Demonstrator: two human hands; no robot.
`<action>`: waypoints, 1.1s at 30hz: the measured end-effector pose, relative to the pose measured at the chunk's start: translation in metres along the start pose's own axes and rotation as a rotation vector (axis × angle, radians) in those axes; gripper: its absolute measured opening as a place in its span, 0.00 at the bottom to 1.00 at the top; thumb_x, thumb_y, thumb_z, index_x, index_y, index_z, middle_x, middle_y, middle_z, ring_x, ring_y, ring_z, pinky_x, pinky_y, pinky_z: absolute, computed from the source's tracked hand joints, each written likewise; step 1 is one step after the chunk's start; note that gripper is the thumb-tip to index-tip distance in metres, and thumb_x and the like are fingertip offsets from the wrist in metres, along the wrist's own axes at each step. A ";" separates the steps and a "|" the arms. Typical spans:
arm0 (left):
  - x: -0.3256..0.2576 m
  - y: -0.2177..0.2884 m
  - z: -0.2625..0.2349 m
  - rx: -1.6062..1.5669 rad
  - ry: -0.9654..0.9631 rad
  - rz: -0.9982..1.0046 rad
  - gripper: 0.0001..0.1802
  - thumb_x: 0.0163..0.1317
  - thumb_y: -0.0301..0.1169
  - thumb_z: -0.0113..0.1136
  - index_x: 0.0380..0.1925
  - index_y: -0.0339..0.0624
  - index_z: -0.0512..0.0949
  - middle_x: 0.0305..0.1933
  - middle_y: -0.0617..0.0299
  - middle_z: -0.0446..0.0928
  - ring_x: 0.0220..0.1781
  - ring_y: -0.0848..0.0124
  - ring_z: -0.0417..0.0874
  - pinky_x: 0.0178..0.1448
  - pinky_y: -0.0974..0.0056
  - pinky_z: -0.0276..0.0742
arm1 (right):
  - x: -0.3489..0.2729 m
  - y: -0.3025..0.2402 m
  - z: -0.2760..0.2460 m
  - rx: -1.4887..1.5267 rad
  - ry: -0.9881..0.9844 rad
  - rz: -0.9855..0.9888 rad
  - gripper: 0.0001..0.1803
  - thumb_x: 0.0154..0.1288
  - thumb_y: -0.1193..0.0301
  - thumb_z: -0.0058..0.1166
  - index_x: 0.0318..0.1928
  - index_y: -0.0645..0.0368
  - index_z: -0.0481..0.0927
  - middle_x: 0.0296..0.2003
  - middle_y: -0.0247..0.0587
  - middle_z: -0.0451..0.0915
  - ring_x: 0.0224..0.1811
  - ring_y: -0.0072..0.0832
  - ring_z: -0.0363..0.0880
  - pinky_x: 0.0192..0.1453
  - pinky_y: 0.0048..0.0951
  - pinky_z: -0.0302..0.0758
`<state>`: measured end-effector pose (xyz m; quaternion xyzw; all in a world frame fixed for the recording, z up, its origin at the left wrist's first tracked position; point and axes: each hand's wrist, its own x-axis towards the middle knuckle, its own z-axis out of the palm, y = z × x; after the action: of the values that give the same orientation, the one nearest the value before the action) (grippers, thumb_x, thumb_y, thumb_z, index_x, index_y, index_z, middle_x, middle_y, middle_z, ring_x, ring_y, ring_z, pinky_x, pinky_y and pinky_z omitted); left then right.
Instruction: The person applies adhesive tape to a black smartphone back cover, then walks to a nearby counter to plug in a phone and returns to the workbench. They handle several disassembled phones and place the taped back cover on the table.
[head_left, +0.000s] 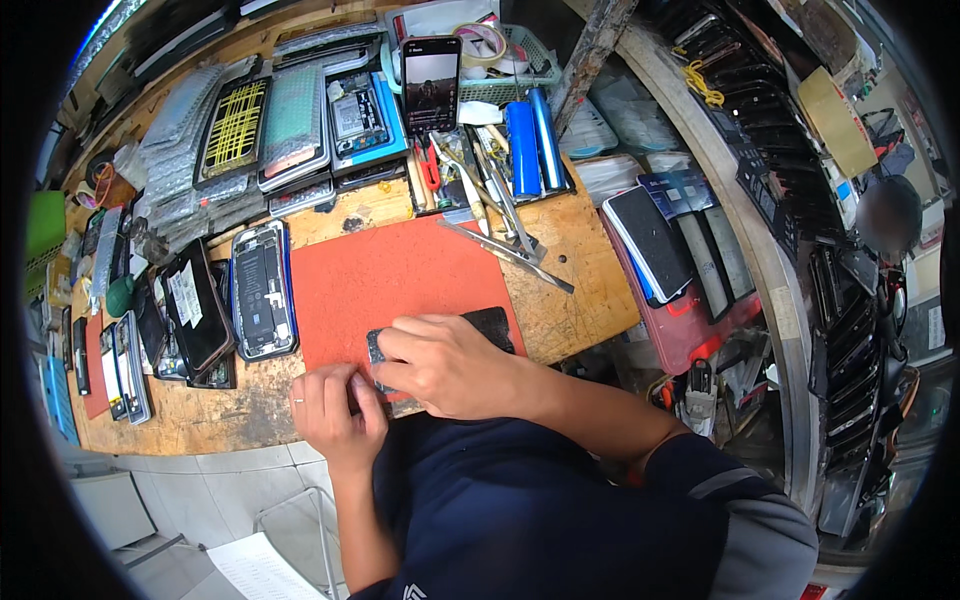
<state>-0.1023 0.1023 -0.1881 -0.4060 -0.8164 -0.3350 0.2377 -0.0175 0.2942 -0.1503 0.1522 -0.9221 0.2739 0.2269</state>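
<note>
A black phone-sized panel (pixel 490 322) with a speckled surface lies on the red-orange mat (pixel 390 260), close to the mat's near edge. My right hand (pixel 445 368) is over its middle, fingers curled down in a pinch at the left part. Whatever lies between those fingertips is hidden. Just left of the panel's near corner, my left hand (pixel 338 408) rests at the mat's edge, wearing a ring, its fingers bent and pressed together. Its fingertips are turned out of sight. An opened phone (pixel 263 295) with its battery exposed lies left of the mat.
Metal tweezers (pixel 510 255) lie across the mat's far right corner. Behind are a tool tray (pixel 480 170), a propped phone with a lit screen (pixel 431 85) and bubble-wrapped stacks (pixel 180 130). A dark phone frame (pixel 198 305) sits left. The wooden table (pixel 590 300) ends at right.
</note>
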 end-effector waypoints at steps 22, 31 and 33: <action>0.000 0.001 -0.002 -0.010 -0.017 -0.001 0.06 0.60 0.20 0.64 0.38 0.39 0.83 0.37 0.54 0.83 0.40 0.52 0.81 0.47 0.51 0.75 | -0.010 -0.005 0.002 0.038 0.029 0.008 0.05 0.55 0.78 0.63 0.34 0.58 0.83 0.37 0.41 0.76 0.43 0.39 0.79 0.44 0.41 0.78; 0.000 0.002 0.001 0.012 -0.002 -0.017 0.06 0.60 0.21 0.64 0.37 0.40 0.83 0.37 0.54 0.83 0.40 0.53 0.82 0.47 0.51 0.75 | -0.075 0.007 -0.076 -0.054 -0.050 0.243 0.16 0.55 0.79 0.65 0.47 0.59 0.89 0.36 0.37 0.78 0.41 0.37 0.82 0.44 0.39 0.80; 0.000 0.002 0.002 0.010 0.000 -0.006 0.06 0.61 0.21 0.64 0.37 0.40 0.83 0.37 0.54 0.83 0.40 0.52 0.82 0.47 0.50 0.75 | -0.072 0.005 -0.073 -0.048 -0.021 0.216 0.14 0.55 0.79 0.65 0.44 0.59 0.89 0.36 0.37 0.77 0.41 0.37 0.81 0.44 0.39 0.80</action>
<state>-0.1010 0.1051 -0.1887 -0.4022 -0.8194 -0.3316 0.2386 0.0659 0.3518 -0.1337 0.0494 -0.9417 0.2730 0.1901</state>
